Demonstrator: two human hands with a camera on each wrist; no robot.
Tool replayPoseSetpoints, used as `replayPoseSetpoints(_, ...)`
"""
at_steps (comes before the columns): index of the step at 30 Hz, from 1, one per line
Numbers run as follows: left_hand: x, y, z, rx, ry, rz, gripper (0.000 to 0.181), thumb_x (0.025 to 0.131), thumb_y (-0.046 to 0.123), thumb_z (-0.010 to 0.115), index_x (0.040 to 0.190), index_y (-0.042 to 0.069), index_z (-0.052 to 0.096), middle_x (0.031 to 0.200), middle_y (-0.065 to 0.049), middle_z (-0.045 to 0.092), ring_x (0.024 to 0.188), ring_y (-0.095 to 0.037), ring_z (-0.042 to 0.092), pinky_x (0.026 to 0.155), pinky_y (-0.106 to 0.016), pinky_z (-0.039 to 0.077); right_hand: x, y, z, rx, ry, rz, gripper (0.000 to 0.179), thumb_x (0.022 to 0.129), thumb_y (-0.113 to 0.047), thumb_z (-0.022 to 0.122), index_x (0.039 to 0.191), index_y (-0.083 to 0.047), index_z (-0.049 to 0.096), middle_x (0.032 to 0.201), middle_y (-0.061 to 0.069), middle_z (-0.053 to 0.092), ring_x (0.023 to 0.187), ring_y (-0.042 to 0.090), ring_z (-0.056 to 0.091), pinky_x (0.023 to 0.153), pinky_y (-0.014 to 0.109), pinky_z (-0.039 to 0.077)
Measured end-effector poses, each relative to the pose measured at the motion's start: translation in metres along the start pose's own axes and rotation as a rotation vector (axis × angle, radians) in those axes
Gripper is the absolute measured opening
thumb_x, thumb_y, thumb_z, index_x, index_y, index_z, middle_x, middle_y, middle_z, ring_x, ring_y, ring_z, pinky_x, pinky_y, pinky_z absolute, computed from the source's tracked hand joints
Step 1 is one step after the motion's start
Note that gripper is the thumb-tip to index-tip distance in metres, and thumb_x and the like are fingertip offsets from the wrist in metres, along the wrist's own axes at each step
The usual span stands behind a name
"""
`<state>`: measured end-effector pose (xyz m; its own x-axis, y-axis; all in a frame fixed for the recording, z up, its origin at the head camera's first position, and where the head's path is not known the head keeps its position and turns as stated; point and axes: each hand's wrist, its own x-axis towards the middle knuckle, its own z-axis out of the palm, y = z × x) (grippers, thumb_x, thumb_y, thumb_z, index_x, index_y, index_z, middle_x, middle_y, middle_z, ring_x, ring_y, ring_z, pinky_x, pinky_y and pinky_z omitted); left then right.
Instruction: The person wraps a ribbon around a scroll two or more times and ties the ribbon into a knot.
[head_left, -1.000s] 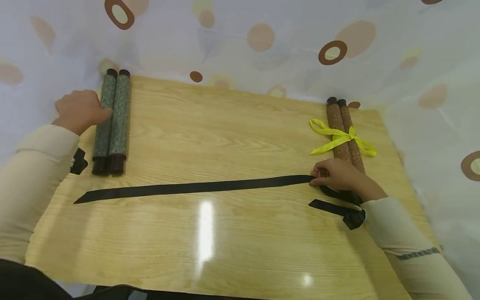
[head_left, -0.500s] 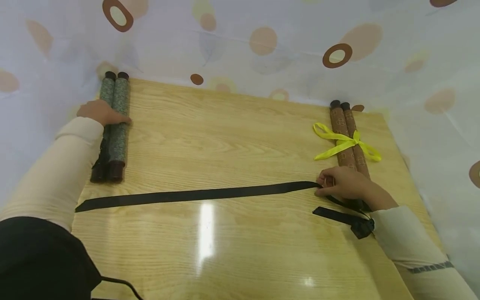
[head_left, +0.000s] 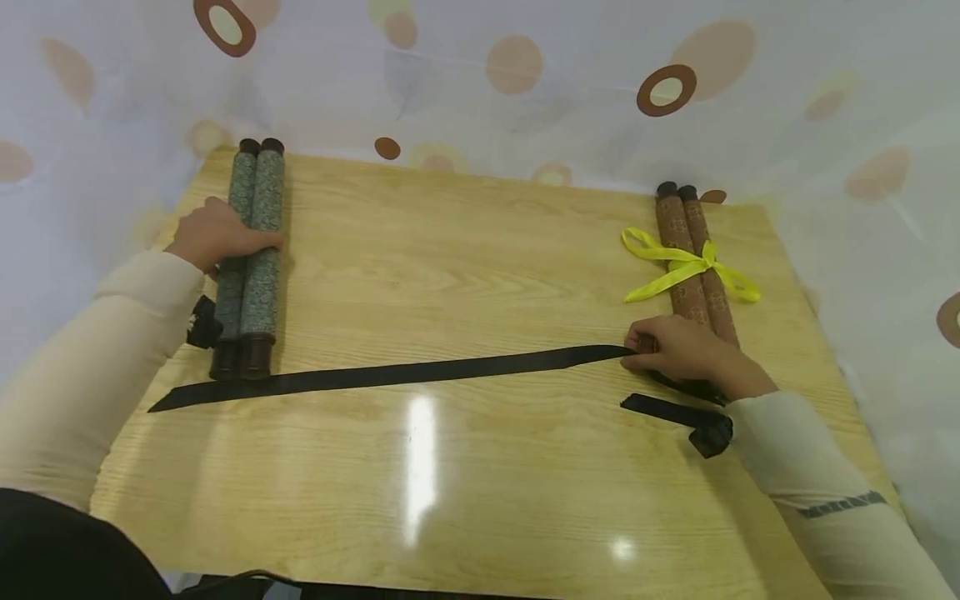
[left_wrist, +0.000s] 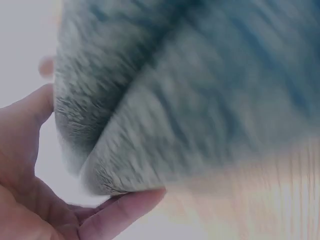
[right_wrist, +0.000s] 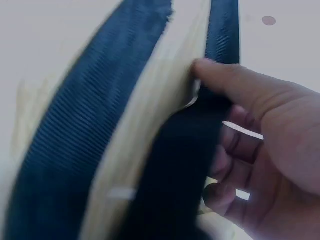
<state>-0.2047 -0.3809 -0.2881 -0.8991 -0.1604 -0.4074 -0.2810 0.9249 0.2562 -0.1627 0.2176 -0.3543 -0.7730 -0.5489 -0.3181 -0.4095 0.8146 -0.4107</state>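
Two grey-green patterned rolls with dark end knobs, like scrolls, lie side by side at the left. My left hand grips the pair around their middle, thumb across the top; the left wrist view shows the scrolls close up between thumb and fingers. Their near knobs overlap a long black ribbon, which stretches across the table from a slanted left end. At its right, my right hand pinches the ribbon between thumb and fingers. Part of the ribbon is hidden under that hand.
Two brown patterned scrolls tied with a yellow ribbon bow lie just beyond my right hand. A short black strip sits by the right wrist. A white dotted cloth borders the wooden table at the back.
My left hand has come down onto the grey-green scrolls, gripped them and shifted them right and nearer, over the ribbon's left part. My right hand keeps its pinch on the ribbon.
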Motion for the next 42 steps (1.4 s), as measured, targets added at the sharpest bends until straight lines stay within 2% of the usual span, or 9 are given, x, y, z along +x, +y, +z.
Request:
replayPoseSetpoints(3, -0.01, 0.034, 0.007, -0.082, -0.078, 0.0, 0.121, 0.093, 0.061, 0.051, 0.146, -0.018, -0.024, 0.134, -0.052, 0.037, 0.084, -0.046, 0.068, 0.062, -0.045, 0.06, 0.002, 0.001, 0.0, 0.035, -0.019, 0.016, 0.022, 0.094, -0.032, 0.07, 0.087, -0.015, 0.06, 0.07, -0.006, 0.051, 0.061, 0.005, 0.044, 0.061, 0.023, 0.036)
replayPoseSetpoints(8, -0.037, 0.091, 0.032, -0.205, -0.162, 0.088, 0.121, 0.093, 0.059, 0.053, 0.144, 0.005, -0.043, 0.14, -0.048, 0.037, 0.099, -0.047, 0.067, 0.063, -0.043, 0.061, 0.004, 0.005, 0.001, 0.06, -0.024, 0.03, 0.023, 0.095, -0.031, 0.069, 0.085, -0.014, 0.058, 0.071, -0.005, 0.05, 0.062, 0.005, 0.044, 0.061, 0.022, 0.036)
replayPoseSetpoints(14, -0.074, 0.142, 0.07, -0.25, -0.219, 0.236, 0.112, 0.095, 0.052, 0.057, 0.15, 0.027, -0.037, 0.132, -0.043, 0.049, 0.077, -0.038, 0.073, 0.053, -0.039, 0.06, 0.012, 0.006, -0.002, 0.076, -0.012, 0.027, 0.022, 0.094, -0.029, 0.07, 0.085, -0.012, 0.059, 0.072, -0.004, 0.053, 0.064, 0.007, 0.046, 0.061, 0.023, 0.038)
replayPoseSetpoints(19, -0.09, 0.171, 0.108, -0.22, -0.275, 0.285, 0.109, 0.094, 0.052, 0.058, 0.155, 0.024, -0.028, 0.121, -0.04, 0.058, 0.059, -0.03, 0.072, 0.048, -0.036, 0.057, 0.015, 0.006, -0.004, 0.104, -0.037, 0.04, 0.021, 0.094, -0.028, 0.071, 0.086, -0.011, 0.059, 0.072, -0.004, 0.052, 0.066, 0.009, 0.047, 0.064, 0.023, 0.038)
replayPoseSetpoints(25, -0.091, 0.194, 0.141, -0.168, -0.196, 0.318, 0.107, 0.094, 0.055, 0.057, 0.158, 0.016, -0.019, 0.097, -0.029, 0.068, 0.058, -0.024, 0.066, 0.048, -0.029, 0.049, 0.012, 0.008, -0.002, 0.147, -0.044, 0.072, 0.022, 0.094, -0.027, 0.071, 0.086, -0.011, 0.058, 0.072, -0.003, 0.05, 0.066, 0.01, 0.046, 0.065, 0.024, 0.038)
replayPoseSetpoints(32, -0.094, 0.206, 0.162, -0.09, -0.103, 0.291, 0.109, 0.092, 0.061, 0.057, 0.159, 0.015, -0.017, 0.145, -0.036, 0.041, 0.106, -0.044, 0.064, 0.072, -0.044, 0.057, 0.003, 0.009, 0.001, 0.164, -0.016, 0.084, 0.02, 0.094, -0.028, 0.07, 0.088, -0.01, 0.061, 0.076, -0.002, 0.055, 0.067, 0.008, 0.047, 0.064, 0.023, 0.039)
replayPoseSetpoints(35, -0.097, 0.2, 0.164, -0.119, -0.071, 0.3, 0.111, 0.091, 0.066, 0.057, 0.16, 0.013, -0.011, 0.15, -0.034, 0.035, 0.111, -0.048, 0.061, 0.079, -0.049, 0.057, 0.001, 0.006, 0.003, 0.162, 0.006, 0.083, 0.02, 0.095, -0.028, 0.07, 0.089, -0.011, 0.062, 0.078, -0.001, 0.056, 0.068, 0.008, 0.047, 0.065, 0.023, 0.039)
replayPoseSetpoints(38, -0.102, 0.18, 0.157, -0.126, -0.01, 0.329, 0.093, 0.093, 0.065, 0.054, 0.154, 0.002, 0.021, 0.138, -0.031, 0.048, 0.099, -0.043, 0.064, 0.073, -0.047, 0.056, -0.001, 0.001, 0.004, 0.153, 0.009, 0.074, 0.02, 0.096, -0.03, 0.068, 0.089, -0.012, 0.062, 0.078, -0.002, 0.057, 0.068, 0.009, 0.047, 0.065, 0.023, 0.039)
replayPoseSetpoints(42, -0.108, 0.145, 0.139, -0.01, 0.01, 0.319, 0.047, 0.1, 0.048, 0.054, 0.097, 0.001, 0.057, 0.08, -0.013, 0.061, 0.063, -0.024, 0.057, 0.049, -0.033, 0.044, -0.005, -0.004, 0.002, 0.106, -0.011, 0.071, 0.021, 0.096, -0.029, 0.068, 0.087, -0.012, 0.06, 0.074, -0.003, 0.054, 0.066, 0.009, 0.047, 0.063, 0.024, 0.038)
